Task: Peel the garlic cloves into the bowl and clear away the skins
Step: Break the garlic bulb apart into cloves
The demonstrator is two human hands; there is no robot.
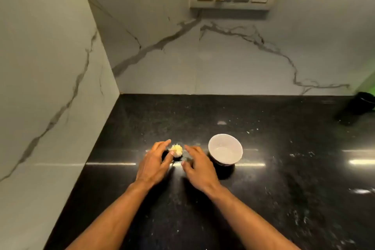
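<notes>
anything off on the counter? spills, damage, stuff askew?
Nothing major. The bowl stands upright and looks empty. The garlic sits between the left hand and right hand, both open. Small pale flecks dot the black counter behind and right of the bowl; crumbs or the stone's own pattern, I cannot tell.

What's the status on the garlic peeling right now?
Left hand touching garlic, right hand open beside it. Bowl looks empty. Nothing blocking.

Light: dim, warm-greenish from overhead | glare: I see bright streaks across the glossy black bench [263, 199] | lens: wide-angle bending at edges | focus: soft overall.
</notes>
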